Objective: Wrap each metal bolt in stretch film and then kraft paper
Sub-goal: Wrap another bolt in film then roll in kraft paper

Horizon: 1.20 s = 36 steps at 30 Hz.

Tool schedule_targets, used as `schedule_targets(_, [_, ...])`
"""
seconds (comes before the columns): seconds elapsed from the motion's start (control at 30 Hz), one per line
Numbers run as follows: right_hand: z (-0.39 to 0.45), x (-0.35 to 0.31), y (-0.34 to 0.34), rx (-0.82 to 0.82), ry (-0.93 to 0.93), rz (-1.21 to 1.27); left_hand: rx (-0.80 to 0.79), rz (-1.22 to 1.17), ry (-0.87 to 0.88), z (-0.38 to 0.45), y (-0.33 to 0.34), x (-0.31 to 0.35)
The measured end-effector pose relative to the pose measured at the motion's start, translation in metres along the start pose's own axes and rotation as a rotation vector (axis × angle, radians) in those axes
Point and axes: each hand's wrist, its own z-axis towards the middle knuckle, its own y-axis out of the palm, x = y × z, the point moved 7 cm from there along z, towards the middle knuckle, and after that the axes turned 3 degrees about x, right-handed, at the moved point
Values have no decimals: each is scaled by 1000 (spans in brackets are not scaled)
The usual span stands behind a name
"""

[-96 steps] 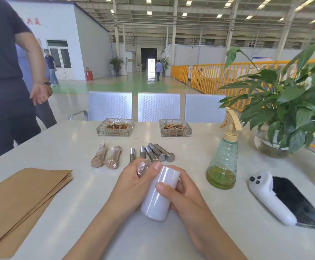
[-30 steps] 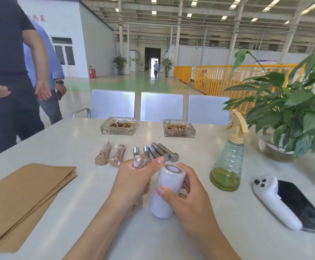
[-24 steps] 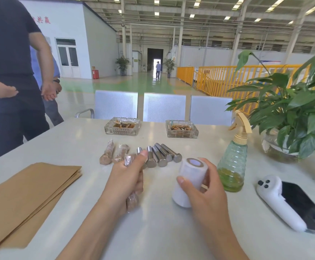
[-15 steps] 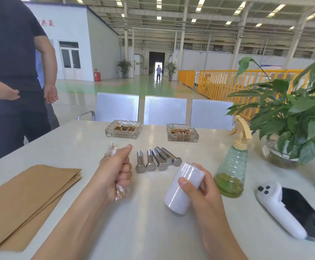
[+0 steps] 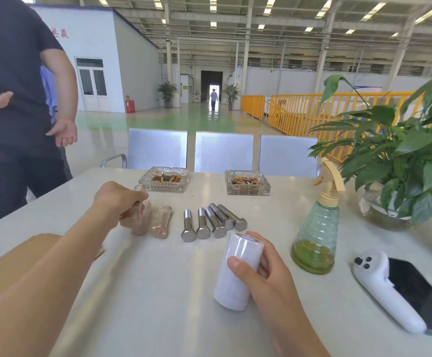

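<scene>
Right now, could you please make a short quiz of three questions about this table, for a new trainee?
1. True or false: the right hand holds the roll of stretch film.
2. How many bare metal bolts lie in a row on the table?
3. Where is the left hand with its film-wrapped bolt? A) over the spray bottle B) at the wrapped bolts left of the bare row C) on the phone

Key: 1 true; 2 five; 3 B.
</scene>
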Motion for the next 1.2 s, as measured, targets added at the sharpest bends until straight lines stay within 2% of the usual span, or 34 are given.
schedule_targets(0.13, [1, 3, 0, -3, 25, -6, 147, 200, -16, 14, -10, -20])
schedule_targets(0.23, [0, 5, -2, 11, 49, 11, 147, 352, 9, 19, -8, -29])
schedule_targets(0.4, [-1, 3, -4, 27, 90, 41, 69, 281, 125, 17, 0, -27])
schedule_targets(0.57, [-1, 2, -1, -12, 118, 78, 61, 508, 113, 12, -2, -38])
schedule_targets(0.73, [-2, 6, 2, -39, 184, 146, 79, 444, 236, 6, 2, -42])
schedule_targets(0.83, [-1, 6, 3, -26, 211, 159, 24, 526, 244, -3, 3, -38])
schedule_targets(0.9, [-1, 8, 2, -20, 228, 143, 89, 610, 286, -15, 3, -23])
schedule_targets(0.97, [-1, 10, 1, -8, 240, 134, 180, 519, 428, -46, 10, 7])
schedule_targets(1.0, [-1, 10, 1, 8, 244, 135, 144, 403, 487, -65, 19, 20])
schedule_targets(1.03, [-1, 11, 0, 24, 253, 140, -1, 259, 486, -86, 34, 28])
schedule_targets(1.1, [-1, 10, -1, 53, 278, 175, -484, 20, 332, -138, 81, 30])
schedule_targets(1.13, [-2, 10, -2, 60, 291, 204, -662, -13, 281, -163, 101, 28])
schedule_targets(1.17, [-2, 9, -2, 60, 305, 241, -756, -14, 272, -180, 114, 26])
schedule_targets(1.2, [-2, 8, -2, 52, 320, 280, -781, -19, 278, -190, 122, 24])
